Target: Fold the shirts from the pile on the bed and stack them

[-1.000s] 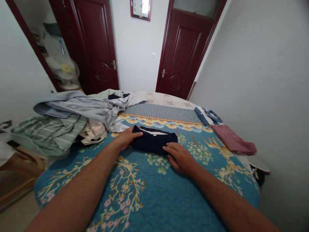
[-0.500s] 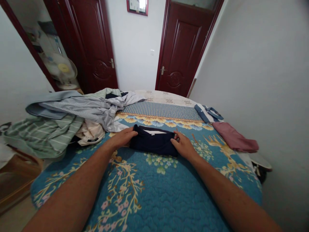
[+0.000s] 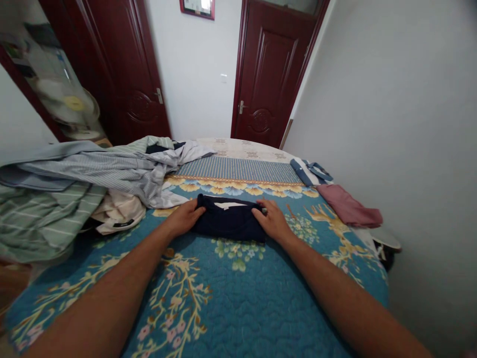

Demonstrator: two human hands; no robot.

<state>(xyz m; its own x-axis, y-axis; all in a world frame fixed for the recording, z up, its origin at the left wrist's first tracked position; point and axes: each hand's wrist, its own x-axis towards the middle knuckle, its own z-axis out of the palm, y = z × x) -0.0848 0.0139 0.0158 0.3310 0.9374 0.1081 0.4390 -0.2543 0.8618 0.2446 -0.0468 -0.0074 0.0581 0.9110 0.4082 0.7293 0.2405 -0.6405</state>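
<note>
A navy shirt [image 3: 230,223], folded into a flat oblong, lies on the blue flowered bedspread [image 3: 257,293]. A small label and a pale strip of its inside show at the neckline along the far edge. My left hand [image 3: 185,217] is closed on its far left corner, thumb on top and fingers mostly hidden behind. At the far right corner my right hand [image 3: 275,220] grips the cloth between the thumb in front and the fingers behind.
At left lies a loose heap of clothes: a grey striped shirt [image 3: 108,166], a green striped garment [image 3: 48,219] and a cream one [image 3: 121,211]. Along the right edge are a folded pink garment [image 3: 350,206] and a blue-and-white one [image 3: 309,171]. A wall [image 3: 413,124] stands close on the right.
The whole scene has shifted left as my head turned slightly right. My right hand has closed more firmly around the shirt's right corner. My left hand keeps its hold.
</note>
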